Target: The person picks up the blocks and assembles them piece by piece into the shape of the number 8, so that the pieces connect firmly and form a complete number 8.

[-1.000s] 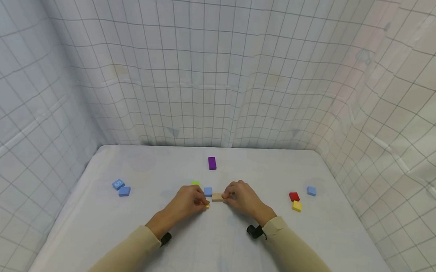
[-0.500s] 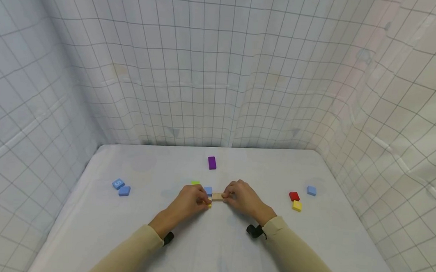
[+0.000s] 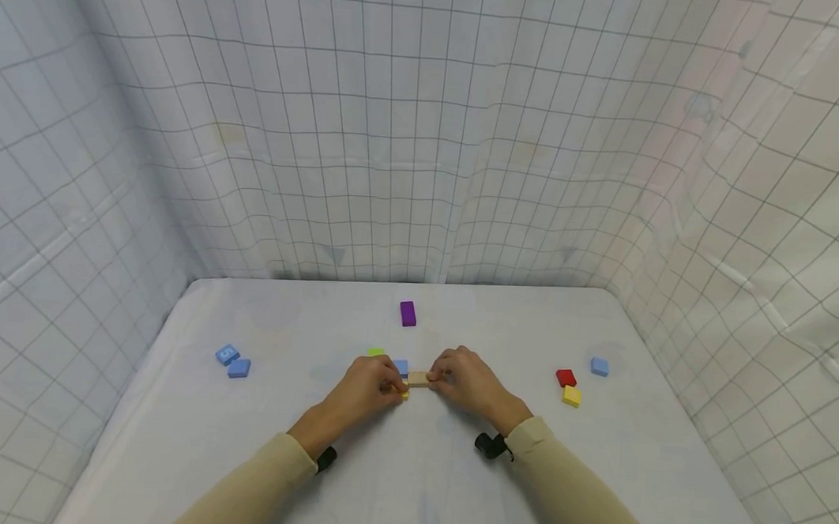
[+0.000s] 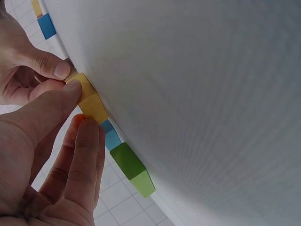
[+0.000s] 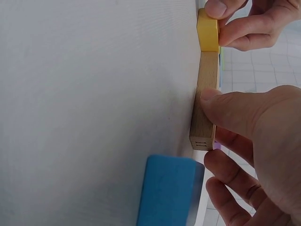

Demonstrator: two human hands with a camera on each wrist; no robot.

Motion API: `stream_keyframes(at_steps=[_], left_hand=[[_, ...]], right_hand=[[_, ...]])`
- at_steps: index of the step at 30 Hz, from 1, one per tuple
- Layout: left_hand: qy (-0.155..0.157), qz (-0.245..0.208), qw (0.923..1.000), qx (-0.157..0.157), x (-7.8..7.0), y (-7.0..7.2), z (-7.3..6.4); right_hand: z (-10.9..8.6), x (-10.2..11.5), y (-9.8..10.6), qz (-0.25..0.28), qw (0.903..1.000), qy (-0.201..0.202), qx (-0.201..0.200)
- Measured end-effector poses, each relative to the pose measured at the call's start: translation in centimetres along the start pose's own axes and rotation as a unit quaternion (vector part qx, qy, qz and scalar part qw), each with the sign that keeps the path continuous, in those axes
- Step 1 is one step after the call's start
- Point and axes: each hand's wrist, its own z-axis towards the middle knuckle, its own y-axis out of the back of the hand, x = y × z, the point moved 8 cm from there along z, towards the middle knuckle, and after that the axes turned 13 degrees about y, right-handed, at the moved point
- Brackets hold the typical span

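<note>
In the head view my left hand pinches a small yellow block between thumb and fingers. Its near face shows in the left wrist view. My right hand pinches a longer wooden block with dark marks on its end. The right wrist view shows the yellow block touching the wooden block's left end, both low on the table. Just behind them lies a blue block. A green block sits farther left, partly hidden by my left hand in the head view.
A purple block lies farther back on the white table. Two blue blocks are at the left. At the right are a red block, another yellow block and a blue block. Grid-patterned curtains surround the table.
My left hand has shifted slightly right, bringing the yellow block up against the wooden block. My right hand has stayed nearly still, holding the wooden block.
</note>
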Motion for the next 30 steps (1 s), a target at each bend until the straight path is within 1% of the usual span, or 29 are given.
stream_keyframes(at_steps=[1, 2, 4, 5, 7, 8, 9, 13, 16, 18, 19, 22, 23, 24, 25, 27, 28, 29, 30], left_hand=[[-0.009, 0.003, 0.9999, -0.004, 0.4, -0.3, 0.1], [-0.009, 0.008, 0.9999, -0.004, -0.1, 0.0, -0.1], [-0.012, 0.009, 0.9999, -0.005, -0.1, 0.0, -0.1], [-0.009, 0.006, 0.9999, -0.003, -0.3, 0.2, -0.1], [-0.014, 0.008, 0.9999, -0.006, -0.2, 0.1, -0.2], [-0.006, 0.005, 1.0000, -0.003, -0.5, 0.3, -0.2], [-0.009, -0.001, 1.0000, -0.005, 0.0, -0.1, 0.0], [-0.006, -0.002, 1.0000, -0.007, -0.7, 0.5, -0.2], [-0.006, 0.001, 1.0000, -0.008, -0.7, 0.5, -0.2], [-0.002, 0.005, 1.0000, -0.005, -0.4, 0.2, -0.1], [-0.006, 0.008, 0.9999, -0.006, 0.1, -0.2, 0.0], [-0.003, 0.010, 0.9999, -0.005, 0.8, -0.7, 0.1], [-0.001, 0.018, 0.9998, -0.005, 0.3, -0.3, 0.0], [0.000, 0.019, 0.9998, -0.006, 0.4, -0.4, 0.0], [-0.007, 0.022, 0.9997, -0.009, 0.7, -0.6, 0.1], [-0.008, 0.025, 0.9996, -0.010, 0.5, -0.6, 0.1], [0.003, 0.026, 0.9997, -0.005, 0.3, -0.4, 0.1], [0.005, 0.029, 0.9996, -0.003, 0.1, -0.3, 0.0], [0.011, 0.021, 0.9997, -0.001, 0.5, -0.6, 0.2]], right_hand=[[0.0, 0.0, 0.0, 0.000, 1.0000, 0.002, -0.001], [0.0, 0.0, 0.0, 0.001, 1.0000, 0.000, 0.000], [0.0, 0.0, -0.1, 0.002, 1.0000, 0.002, -0.001], [0.0, 0.0, -0.1, 0.003, 1.0000, 0.002, -0.002], [0.0, 0.1, 0.0, 0.004, 1.0000, 0.004, -0.003], [-0.1, 0.1, 0.0, 0.004, 1.0000, 0.005, -0.004], [-0.1, 0.1, 0.0, 0.004, 1.0000, 0.007, -0.005], [0.0, 0.1, 0.0, 0.001, 0.9999, 0.010, -0.005], [0.0, 0.2, 0.0, 0.000, 0.9999, 0.010, -0.004], [0.0, 0.2, 0.0, 0.000, 1.0000, 0.009, -0.004], [0.0, 0.2, 0.0, 0.000, 0.9999, 0.009, -0.004], [-0.1, 0.1, 0.0, -0.003, 0.9999, 0.010, -0.004], [-0.1, 0.1, 0.0, -0.004, 0.9999, 0.011, -0.004], [-0.1, 0.1, 0.0, -0.005, 0.9999, 0.012, -0.005], [-0.1, 0.1, 0.0, -0.005, 0.9999, 0.012, -0.005], [-0.1, 0.1, 0.0, -0.005, 0.9999, 0.013, -0.006], [-0.1, 0.1, 0.0, -0.005, 0.9999, 0.013, -0.007], [-0.1, 0.1, 0.0, -0.005, 0.9999, 0.013, -0.008], [-0.1, 0.1, 0.0, -0.004, 0.9999, 0.014, -0.008]])
